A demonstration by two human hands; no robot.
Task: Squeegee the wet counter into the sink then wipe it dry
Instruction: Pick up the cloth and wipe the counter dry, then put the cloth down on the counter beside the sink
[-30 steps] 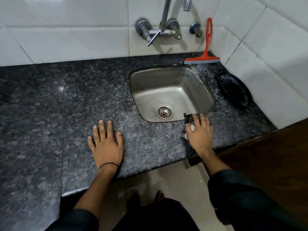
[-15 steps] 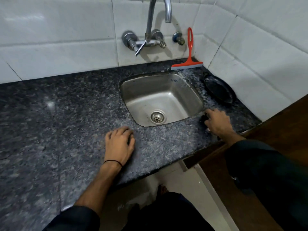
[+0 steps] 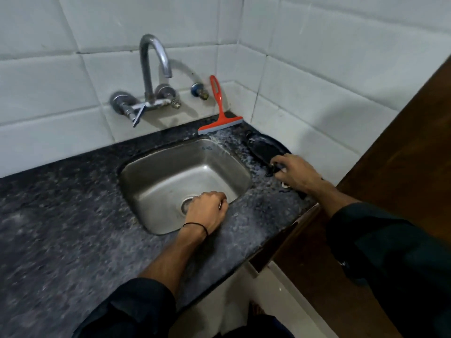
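A red squeegee [image 3: 219, 112] leans against the tiled wall behind the steel sink [image 3: 170, 172], its blade resting on the dark speckled granite counter [image 3: 61, 215]. Water droplets glisten on the counter right of the sink. My left hand [image 3: 207, 211] is a closed fist at the sink's front rim, holding nothing visible. My right hand [image 3: 295, 173] presses a dark cloth with white bits [image 3: 274, 169] onto the counter right of the sink, beside a black plate.
A black oval plate [image 3: 266, 148] lies at the back right corner. A wall-mounted chrome tap [image 3: 152, 76] arches over the sink. A brown wooden panel [image 3: 390, 167] borders the counter on the right. The counter's front edge runs diagonally below my arms.
My right hand slid the dark cloth from the sink's front rim to the right and back toward the plate. My left hand closed into a fist and moved right to the sink's front edge.
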